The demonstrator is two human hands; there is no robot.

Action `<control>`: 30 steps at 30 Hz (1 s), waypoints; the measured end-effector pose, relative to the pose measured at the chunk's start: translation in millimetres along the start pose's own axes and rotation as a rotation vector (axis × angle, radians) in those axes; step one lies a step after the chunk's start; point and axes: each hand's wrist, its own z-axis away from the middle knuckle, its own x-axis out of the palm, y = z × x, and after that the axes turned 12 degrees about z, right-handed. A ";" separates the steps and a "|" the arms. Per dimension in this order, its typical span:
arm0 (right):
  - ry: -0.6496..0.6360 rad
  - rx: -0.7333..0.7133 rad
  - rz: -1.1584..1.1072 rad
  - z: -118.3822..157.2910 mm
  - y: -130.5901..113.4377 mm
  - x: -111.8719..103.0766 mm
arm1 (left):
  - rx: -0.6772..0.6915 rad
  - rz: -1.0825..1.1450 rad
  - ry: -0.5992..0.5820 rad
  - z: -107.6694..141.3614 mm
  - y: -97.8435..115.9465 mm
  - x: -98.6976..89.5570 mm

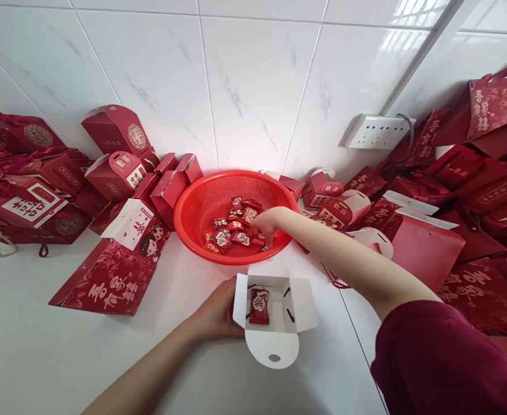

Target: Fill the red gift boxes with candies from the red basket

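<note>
Below the basket, an open candy box (271, 340), white inside with its flaps folded out, stands on the white tabletop. My left hand (221, 311) is closed on the box's left side, the fingers partly hidden by it. One red wrapped candy (260, 306) lies inside, toward the left. My right hand (267, 223) reaches down into a red plastic basket (193, 245), at its right side. Its fingers are bent together among several red wrapped candies (231, 233). Whatever is between the fingertips is too hidden to make out.
Red gift boxes (33, 199) are piled at the left, and an open red box (110, 276) lies nearer. More red boxes and bags (473, 173) crowd the right side. A white power strip (379, 131) is on the tiled wall (253, 75) behind.
</note>
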 end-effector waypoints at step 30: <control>0.116 0.273 -0.009 -5.5 1.7 16.6 | -0.046 0.046 0.032 -2.2 -2.4 1.1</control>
